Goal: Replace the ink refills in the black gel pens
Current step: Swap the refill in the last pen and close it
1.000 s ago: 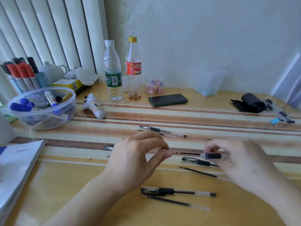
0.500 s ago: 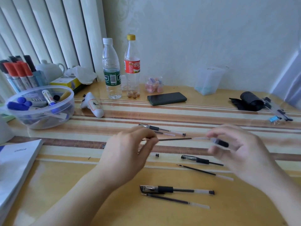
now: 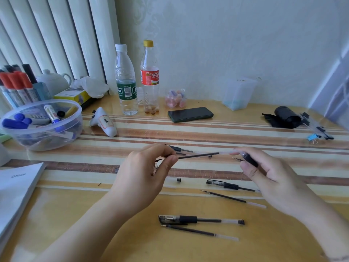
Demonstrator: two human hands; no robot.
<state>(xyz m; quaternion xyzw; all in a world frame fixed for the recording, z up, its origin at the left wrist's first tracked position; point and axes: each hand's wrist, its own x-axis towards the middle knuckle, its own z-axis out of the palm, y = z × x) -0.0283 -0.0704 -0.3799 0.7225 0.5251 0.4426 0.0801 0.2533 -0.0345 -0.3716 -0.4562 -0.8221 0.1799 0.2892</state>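
Far left: a clear plastic bowl of markers stands at the table's left edge, with a white booklet in front of it; neither belongs to the job.
Left hand: the left hand is raised over the striped table, thumb and forefinger pinching the tip end of a dark ink refill.
Refill: it runs level between the two hands, its clear tail reaching into the right hand's fingers.
Right hand: the right hand curls round a pen barrel with a black grip; whether the refill's tail is inside the barrel cannot be told.
On the table: one loose refill lies under the right hand beside a capped pen; nearer the person another whole pen lies just above a second loose refill. A third pen lies behind the left hand.
Step in hand: judging by the grip, one refill is being drawn from or fed into its barrel; which way is unclear.
Next move calls for: keeping refill and barrel in line, a straight pull or push, no bending of the thin tube.
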